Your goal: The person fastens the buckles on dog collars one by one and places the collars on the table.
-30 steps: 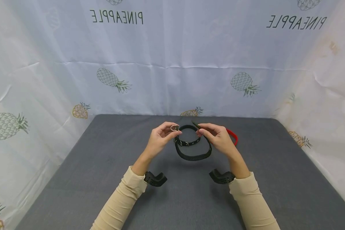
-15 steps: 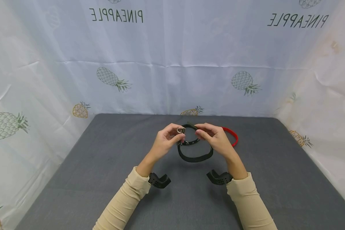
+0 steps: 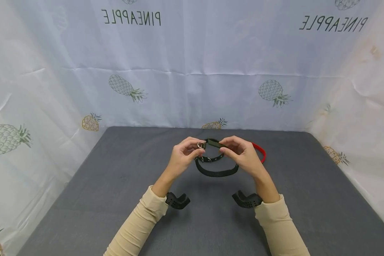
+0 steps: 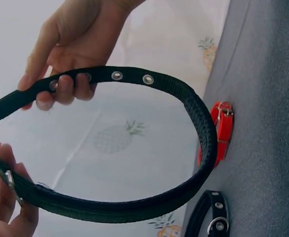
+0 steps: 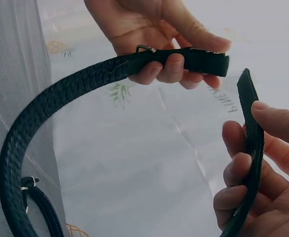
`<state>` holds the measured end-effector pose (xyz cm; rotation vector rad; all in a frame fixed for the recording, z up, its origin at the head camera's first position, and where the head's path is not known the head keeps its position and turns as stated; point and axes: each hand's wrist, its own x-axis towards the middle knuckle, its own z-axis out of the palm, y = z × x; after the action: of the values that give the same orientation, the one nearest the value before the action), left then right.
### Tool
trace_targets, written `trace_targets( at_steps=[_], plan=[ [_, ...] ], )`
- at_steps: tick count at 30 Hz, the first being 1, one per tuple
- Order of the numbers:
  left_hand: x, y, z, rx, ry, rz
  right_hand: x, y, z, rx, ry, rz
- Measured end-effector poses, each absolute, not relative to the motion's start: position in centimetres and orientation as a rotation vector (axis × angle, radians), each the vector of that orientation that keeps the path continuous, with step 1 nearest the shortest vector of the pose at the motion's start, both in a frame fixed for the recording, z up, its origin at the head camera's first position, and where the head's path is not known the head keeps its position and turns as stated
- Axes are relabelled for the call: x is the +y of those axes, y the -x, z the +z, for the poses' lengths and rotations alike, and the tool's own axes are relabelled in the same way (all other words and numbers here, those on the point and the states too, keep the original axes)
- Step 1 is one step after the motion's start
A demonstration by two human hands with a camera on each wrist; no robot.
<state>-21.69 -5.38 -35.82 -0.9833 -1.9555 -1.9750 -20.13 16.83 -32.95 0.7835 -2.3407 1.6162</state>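
A dark green dog collar [image 3: 217, 174] with a padded middle hangs as an unfastened loop between both hands. My left hand [image 3: 183, 156] pinches its buckle end, where a metal D-ring [image 3: 200, 145] shows. With thumb and fingers, my right hand [image 3: 245, 155] grips the strap near its tip [image 3: 214, 143], which points left at the buckle end. The right wrist view shows a small gap between the tip [image 5: 245, 81] and the buckle end [image 5: 216, 63]. Metal eyelets [image 4: 147, 79] run along the right-hand side of the strap in the left wrist view.
A black collar [image 3: 212, 159] with eyelets lies buckled on the grey table [image 3: 211, 227], behind the held one. Beside it, partly hidden by my right hand, is a red collar [image 3: 261, 153]. A pineapple-print curtain [image 3: 192, 99] surrounds the table's back and sides.
My left hand has moved a little right with the buckle end. The strap tip has swung from pointing up to pointing left, closer to the buckle.
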Motion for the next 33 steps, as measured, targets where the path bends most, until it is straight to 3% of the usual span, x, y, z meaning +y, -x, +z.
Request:
trace_targets(
  at_steps=[19, 33],
  plan=[
    [-5.2, 21.0, -36.3, -2.188, 1.04, -1.575, 16.5, 19.2, -33.6, -2.39, -0.828, 1.55],
    [-4.8, 20.8, -36.2, -2.281, 1.027, -1.575, 14.4, 19.5, -34.1, -2.353, -0.874, 1.649]
  ],
)
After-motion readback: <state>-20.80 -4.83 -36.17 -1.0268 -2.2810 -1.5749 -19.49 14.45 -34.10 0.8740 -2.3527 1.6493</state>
